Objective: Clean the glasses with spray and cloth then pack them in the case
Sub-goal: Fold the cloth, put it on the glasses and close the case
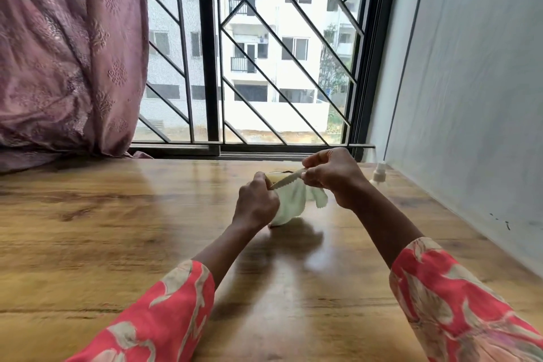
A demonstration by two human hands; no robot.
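A pale yellow cleaning cloth with a zigzag edge hangs between both hands above the middle of the wooden table. My left hand grips its left end, and my right hand pinches its top edge and pulls it taut. A thin dark line shows just behind the cloth, perhaps part of the glasses; the rest is hidden. A small white spray bottle stands at the far right of the table, by the wall. No case is in view.
A barred window runs along the table's far edge. A mauve curtain hangs at the left and rests on the table's far-left corner. A pale wall borders the right side.
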